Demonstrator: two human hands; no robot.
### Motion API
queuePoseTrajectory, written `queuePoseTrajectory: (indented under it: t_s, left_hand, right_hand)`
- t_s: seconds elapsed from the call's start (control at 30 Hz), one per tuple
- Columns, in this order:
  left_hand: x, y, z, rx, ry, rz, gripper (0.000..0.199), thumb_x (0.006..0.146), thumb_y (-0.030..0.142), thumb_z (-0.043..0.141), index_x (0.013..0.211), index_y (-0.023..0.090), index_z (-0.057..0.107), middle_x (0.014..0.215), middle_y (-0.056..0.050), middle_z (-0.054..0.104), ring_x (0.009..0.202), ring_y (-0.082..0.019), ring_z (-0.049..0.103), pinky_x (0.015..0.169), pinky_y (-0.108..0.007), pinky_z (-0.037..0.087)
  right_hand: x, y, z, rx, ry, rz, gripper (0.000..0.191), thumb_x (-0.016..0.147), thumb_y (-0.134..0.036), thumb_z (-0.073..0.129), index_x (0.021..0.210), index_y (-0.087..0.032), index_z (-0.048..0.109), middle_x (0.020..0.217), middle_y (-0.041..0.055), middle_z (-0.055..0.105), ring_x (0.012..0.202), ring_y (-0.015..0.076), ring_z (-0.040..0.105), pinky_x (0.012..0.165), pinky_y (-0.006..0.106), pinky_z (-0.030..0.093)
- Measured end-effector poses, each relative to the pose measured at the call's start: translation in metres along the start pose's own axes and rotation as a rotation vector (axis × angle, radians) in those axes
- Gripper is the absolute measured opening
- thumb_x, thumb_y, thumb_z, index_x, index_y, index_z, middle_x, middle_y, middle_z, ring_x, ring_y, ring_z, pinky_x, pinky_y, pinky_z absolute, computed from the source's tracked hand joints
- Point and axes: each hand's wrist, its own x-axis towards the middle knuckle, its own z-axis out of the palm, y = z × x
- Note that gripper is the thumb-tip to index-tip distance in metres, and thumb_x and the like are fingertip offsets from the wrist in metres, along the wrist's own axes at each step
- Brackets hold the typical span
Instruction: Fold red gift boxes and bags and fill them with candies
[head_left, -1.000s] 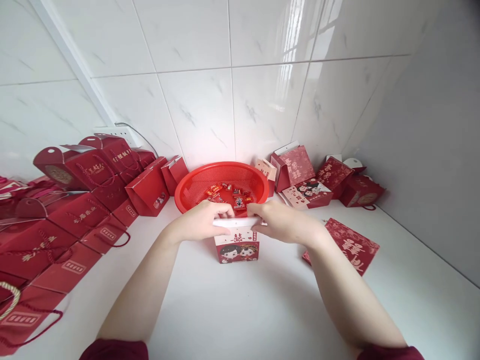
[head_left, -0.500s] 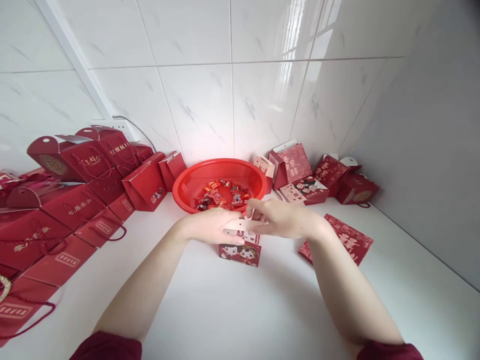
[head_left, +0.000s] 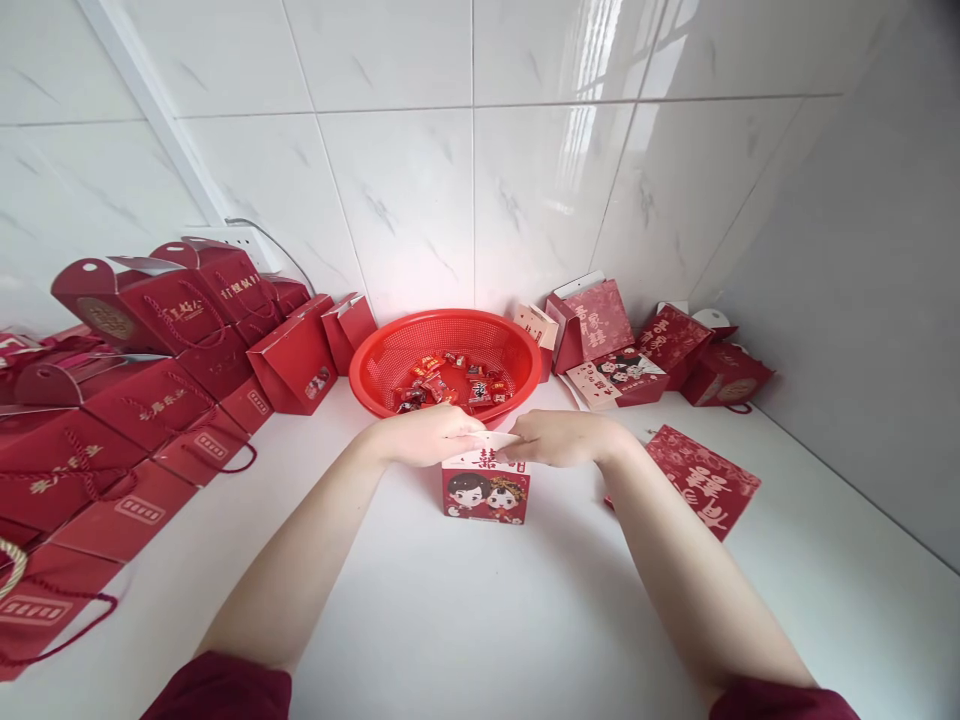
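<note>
A small red and cream gift box (head_left: 486,494) with two cartoon figures on its front stands upright on the white table. My left hand (head_left: 431,436) pinches the left side of its cream top flap. On the opposite side, my right hand (head_left: 562,438) has its fingers closed on the same flap. The undersides of the fingers and the back of the box are hidden. Just behind the box sits a red plastic basket (head_left: 382,345) holding several wrapped candies (head_left: 450,380).
Stacked red gift boxes (head_left: 142,420) with cord handles line the left side. More boxes (head_left: 592,320) lean by the tiled wall at the back right. A flat red box (head_left: 701,480) lies beyond my right forearm. A power strip (head_left: 244,245) rests against the wall.
My right fingers have come down from above the flap and now press on its right side. The box faces me more squarely. The view has shifted slightly.
</note>
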Motion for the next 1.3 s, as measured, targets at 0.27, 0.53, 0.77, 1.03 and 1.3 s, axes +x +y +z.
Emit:
queuePoseTrajectory:
  t_s: [0.27,0.53,0.77,1.03,1.3]
  left_hand:
    - [0.004,-0.005,0.006,0.042,0.085,-0.006,0.027,0.098,0.040,0.039,0.081,0.020,0.047,0.070,0.002,0.049,0.060,-0.014,0.046,0.055,-0.026,0.029]
    - [0.011,-0.006,0.010,0.096,0.167,0.067,0.030,0.094,0.038,0.046,0.072,0.019,0.041,0.059,0.004,0.038,0.054,-0.011,0.034,0.054,-0.026,0.022]
    - [0.011,-0.001,0.009,0.095,0.209,0.084,0.042,0.092,0.042,0.051,0.062,0.018,0.035,0.060,0.004,0.029,0.057,-0.010,0.027,0.053,-0.025,0.019]
    - [-0.029,0.027,-0.007,0.274,0.267,0.148,0.033,0.095,0.032,0.048,0.066,0.018,0.048,0.056,0.004,0.039,0.052,-0.010,0.032,0.054,-0.027,0.023]
    - [-0.100,0.035,-0.045,0.259,0.288,-0.037,0.038,0.091,0.035,0.053,0.060,0.017,0.042,0.057,0.004,0.040,0.054,-0.008,0.034,0.051,-0.024,0.026]
  right_hand:
    - [0.007,0.011,-0.003,0.136,-0.157,-0.052,0.030,0.089,-0.037,0.051,0.067,-0.021,0.041,0.066,-0.0037,0.039,0.061,0.0128,0.035,0.057,0.028,0.031]
    - [0.007,0.012,-0.001,0.159,-0.167,-0.072,0.026,0.088,-0.034,0.051,0.067,-0.021,0.044,0.065,-0.0040,0.038,0.059,0.0128,0.033,0.055,0.027,0.027]
    - [0.009,0.009,0.000,0.152,-0.170,-0.098,0.019,0.090,-0.028,0.050,0.073,-0.019,0.054,0.066,-0.0028,0.046,0.060,0.0132,0.037,0.056,0.028,0.030]
    - [-0.017,-0.019,-0.006,0.264,-0.069,-0.238,0.026,0.097,-0.033,0.049,0.112,-0.021,0.067,0.106,0.0034,0.071,0.095,0.0210,0.063,0.083,0.030,0.047]
    - [-0.028,-0.036,-0.003,0.239,0.003,-0.360,0.032,0.102,-0.032,0.044,0.122,-0.025,0.068,0.123,0.0018,0.070,0.111,0.0201,0.063,0.097,0.031,0.047]
